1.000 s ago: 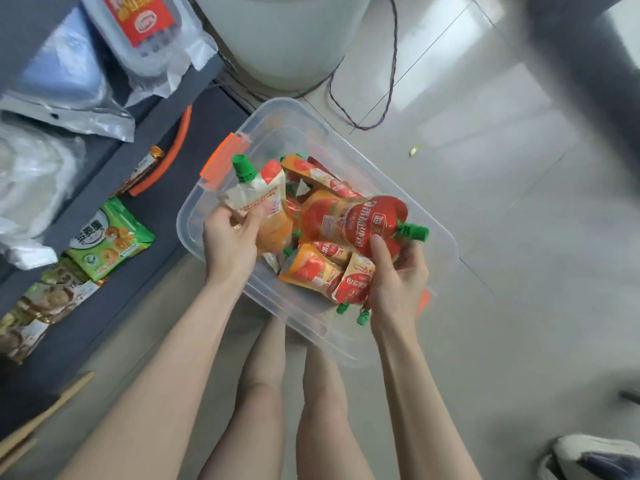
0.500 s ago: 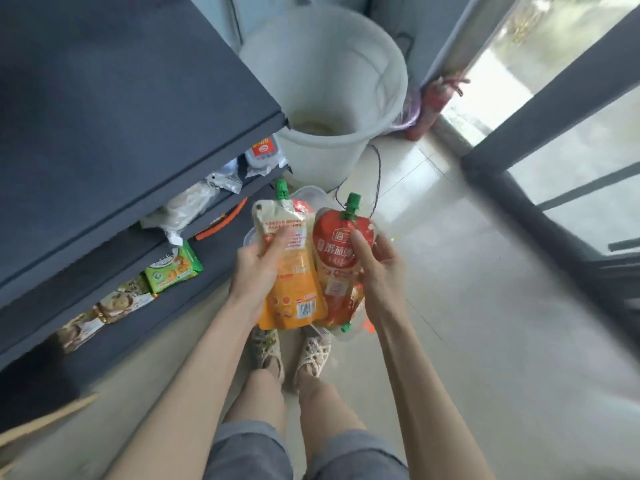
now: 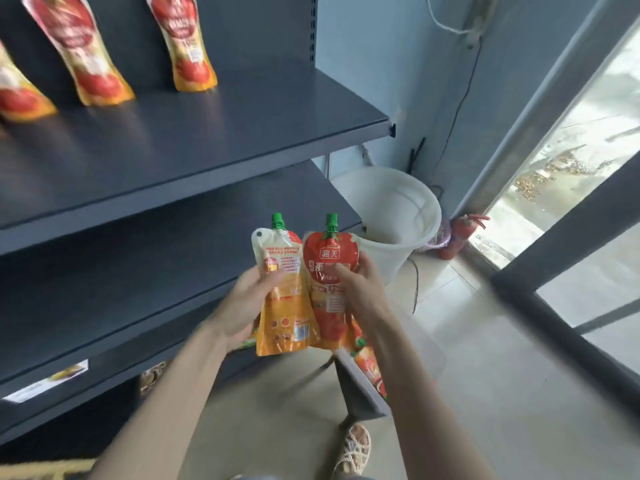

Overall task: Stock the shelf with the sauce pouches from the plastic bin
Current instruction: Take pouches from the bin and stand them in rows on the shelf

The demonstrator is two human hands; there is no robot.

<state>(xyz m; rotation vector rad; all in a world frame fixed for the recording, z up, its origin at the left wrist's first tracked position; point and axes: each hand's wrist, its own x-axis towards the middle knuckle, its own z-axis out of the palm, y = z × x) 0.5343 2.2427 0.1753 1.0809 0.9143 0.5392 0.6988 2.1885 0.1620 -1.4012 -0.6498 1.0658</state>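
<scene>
Below the stocked shelf (image 3: 242,133), your left hand (image 3: 242,303) grips the orange pouch (image 3: 287,306), right hand (image 3: 363,289) the red pouch (image 3: 329,258); stand both upright.

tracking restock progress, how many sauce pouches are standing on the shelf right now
3, all on the upper shelf: leftmost pouch cut by the frame edge, middle pouch beside it, rightmost pouch further right. More may stand out of frame leftward.
</scene>
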